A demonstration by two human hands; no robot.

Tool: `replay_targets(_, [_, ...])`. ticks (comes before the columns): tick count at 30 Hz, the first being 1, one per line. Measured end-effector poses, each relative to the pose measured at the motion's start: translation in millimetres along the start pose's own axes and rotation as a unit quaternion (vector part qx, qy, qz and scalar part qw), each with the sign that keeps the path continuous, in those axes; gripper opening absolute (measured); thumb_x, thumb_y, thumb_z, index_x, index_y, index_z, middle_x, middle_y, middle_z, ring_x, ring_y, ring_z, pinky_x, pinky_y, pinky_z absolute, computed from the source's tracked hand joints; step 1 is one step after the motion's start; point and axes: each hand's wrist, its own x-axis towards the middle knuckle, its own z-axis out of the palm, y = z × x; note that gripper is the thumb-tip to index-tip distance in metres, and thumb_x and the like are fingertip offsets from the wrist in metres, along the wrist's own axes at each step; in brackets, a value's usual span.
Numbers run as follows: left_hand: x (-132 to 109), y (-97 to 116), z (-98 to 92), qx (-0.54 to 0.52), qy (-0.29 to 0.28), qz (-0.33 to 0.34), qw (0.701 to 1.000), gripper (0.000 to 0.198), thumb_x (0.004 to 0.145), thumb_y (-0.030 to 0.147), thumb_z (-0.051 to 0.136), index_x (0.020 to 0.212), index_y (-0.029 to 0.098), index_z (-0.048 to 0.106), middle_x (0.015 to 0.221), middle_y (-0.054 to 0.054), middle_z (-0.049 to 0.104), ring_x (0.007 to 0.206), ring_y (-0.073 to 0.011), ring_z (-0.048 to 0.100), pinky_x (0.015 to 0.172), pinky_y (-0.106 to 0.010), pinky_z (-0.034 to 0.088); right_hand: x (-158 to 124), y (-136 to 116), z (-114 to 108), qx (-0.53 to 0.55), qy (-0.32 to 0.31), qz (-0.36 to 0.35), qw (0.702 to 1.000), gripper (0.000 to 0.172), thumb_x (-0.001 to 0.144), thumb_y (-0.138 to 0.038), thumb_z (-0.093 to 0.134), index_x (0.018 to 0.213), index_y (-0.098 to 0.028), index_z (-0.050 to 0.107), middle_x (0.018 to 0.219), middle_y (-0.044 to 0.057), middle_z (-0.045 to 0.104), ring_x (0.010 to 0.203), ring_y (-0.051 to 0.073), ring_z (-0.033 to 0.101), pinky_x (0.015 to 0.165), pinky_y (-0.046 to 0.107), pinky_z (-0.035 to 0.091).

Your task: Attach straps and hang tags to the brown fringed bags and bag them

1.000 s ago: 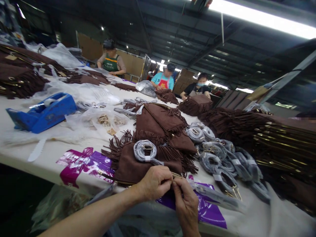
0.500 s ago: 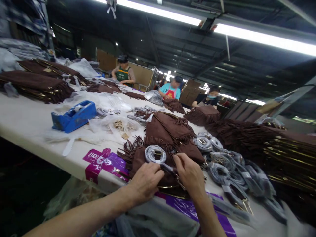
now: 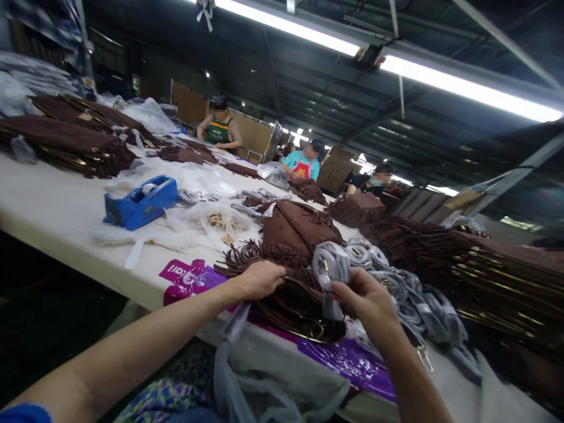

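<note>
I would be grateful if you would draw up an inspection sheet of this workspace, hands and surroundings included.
Surface: pale table, with purple printed plastic along its near edge.
Job's things: open brown bag at the near edge; coiled strap in clear wrapping, lifted above it.
Clutter: blue tape dispenser, loose clear plastic, a pile of wrapped straps, stacked brown bags on both sides.
Hands: left hand has its fingers on the bag's upper edge; right hand holds the coiled strap.
Cables: nothing seen.
Surroundings: three co-workers farther along the table; lit tube lights overhead.
</note>
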Motion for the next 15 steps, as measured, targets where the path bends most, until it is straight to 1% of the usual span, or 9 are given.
replay_targets(2, [6,-4,-6.1,-0.012,-0.001,0.002,1.0,0.019,0.093,0.026,0.049,0.09,0.018,0.066,0.09,-0.008,0.072,0.084,-0.0225,0.067,0.073,-0.029,0.049,-33,3,0,-0.032,0.037,-0.058,0.997,0.028,0.075,-0.042,0.072,0.09,-0.02,0.065,0.078,0.004,0.068,0.069,0.019,0.064,0.06,0.029,0.054])
replay_targets(4, [10,-7,-10.4,-0.021,0.011,-0.001,1.0,0.019,0.093,0.027,0.049,0.09,0.019,0.067,0.091,-0.007,0.072,0.084,-0.0219,0.067,0.072,-0.028,0.048,-64,7,8,-0.117,0.034,-0.16,0.98,0.014,0.079,-0.035,0.07,0.085,-0.023,0.067,0.082,0.005,0.067,0.074,0.02,0.064,0.063,0.029,0.054])
replay_targets(6, [13,-8,-14.4,-0.024,0.015,0.003,1.0,0.018,0.093,0.027,0.05,0.091,0.02,0.067,0.092,-0.006,0.072,0.085,-0.0212,0.066,0.071,-0.027,0.047,-86,11,21,-0.187,-0.01,-0.238,0.953,0.008,0.086,-0.031,0.062,0.087,-0.026,0.067,0.087,0.006,0.067,0.076,0.019,0.064,0.066,0.027,0.054])
replay_targets(7, [13,-9,-16.6,-0.024,0.012,0.007,1.0,0.018,0.093,0.026,0.05,0.091,0.02,0.067,0.093,-0.005,0.071,0.086,-0.0211,0.066,0.071,-0.026,0.047,-93,12,27,-0.219,-0.054,-0.26,0.939,0.011,0.09,-0.028,0.056,0.09,-0.027,0.067,0.088,0.005,0.066,0.075,0.018,0.063,0.066,0.025,0.053])
replay_targets(9, [14,-7,-21.7,-0.017,0.002,0.013,1.0,0.017,0.093,0.026,0.051,0.09,0.02,0.067,0.093,-0.005,0.071,0.088,-0.0214,0.066,0.07,-0.026,0.046,-96,14,41,-0.292,-0.142,-0.278,0.904,0.02,0.092,-0.019,0.046,0.094,-0.027,0.064,0.088,0.004,0.064,0.071,0.016,0.062,0.062,0.022,0.05])
replay_targets(10, [14,-4,-24.7,-0.009,-0.002,0.013,1.0,0.017,0.093,0.027,0.051,0.09,0.02,0.067,0.093,-0.006,0.071,0.088,-0.0219,0.066,0.069,-0.026,0.046,-94,15,46,-0.335,-0.17,-0.278,0.884,0.024,0.089,-0.012,0.044,0.092,-0.026,0.063,0.087,0.003,0.063,0.069,0.016,0.061,0.06,0.022,0.049])
replay_targets(12, [12,2,-30.8,0.011,0.0,0.01,1.0,0.018,0.094,0.028,0.05,0.091,0.02,0.067,0.093,-0.006,0.072,0.087,-0.0227,0.067,0.069,-0.026,0.046,-83,15,55,-0.411,-0.183,-0.27,0.851,0.03,0.08,-0.001,0.042,0.087,-0.024,0.06,0.086,0.003,0.062,0.071,0.017,0.061,0.058,0.022,0.047])
replay_targets(13, [10,6,-33.9,0.022,0.001,0.009,1.0,0.019,0.094,0.029,0.05,0.092,0.02,0.067,0.092,-0.007,0.072,0.086,-0.023,0.067,0.069,-0.027,0.046,-77,14,58,-0.431,-0.175,-0.26,0.846,0.032,0.077,0.002,0.042,0.086,-0.023,0.06,0.087,0.004,0.062,0.073,0.017,0.062,0.06,0.023,0.047])
replay_targets(15, [5,13,-39.3,0.044,0.0,0.012,0.999,0.02,0.095,0.029,0.049,0.093,0.02,0.067,0.09,-0.007,0.072,0.083,-0.0234,0.068,0.068,-0.027,0.046,-66,11,61,-0.429,-0.17,-0.235,0.855,0.029,0.077,0.001,0.044,0.088,-0.021,0.058,0.091,0.005,0.062,0.078,0.018,0.062,0.064,0.024,0.048])
